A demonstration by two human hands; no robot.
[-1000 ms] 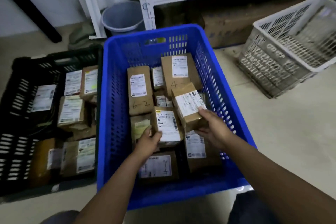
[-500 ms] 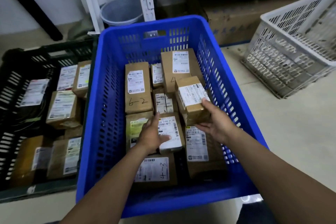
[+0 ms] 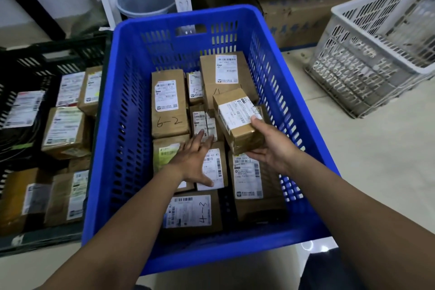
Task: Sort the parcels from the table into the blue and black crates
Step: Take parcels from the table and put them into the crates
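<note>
The right hand point(image 3: 274, 148) grasps a brown parcel point(image 3: 237, 125) inside the blue crate point(image 3: 131, 125). Its thumb point(image 3: 257, 123) lies on top at the near corner of the white label, and the other fingers point(image 3: 255, 155) curl under the near end. The box sits tilted, stretching away from those fingertips toward the far wall; whether its far end rests on the parcels beneath cannot be told. Directly under that hand lies a long-labelled parcel point(image 3: 247, 179). The left hand point(image 3: 194, 162) is released, its fingers straight and slightly spread, palm down on a white-labelled parcel point(image 3: 215, 165). Its fingertips point(image 3: 201, 135) reach the near edge of a small parcel point(image 3: 203, 120). Just beyond and left of those fingertips lies the parcel marked 6-2 point(image 3: 169, 103). A green-labelled parcel point(image 3: 164, 153) lies beside the little finger, partly under the hand, and the parcel marked 4-3 point(image 3: 190, 213) sits below the wrist. The black crate point(image 3: 47, 48) stands just beside the blue one, well left of the left hand's fingers, and holds more labelled parcels.
</note>
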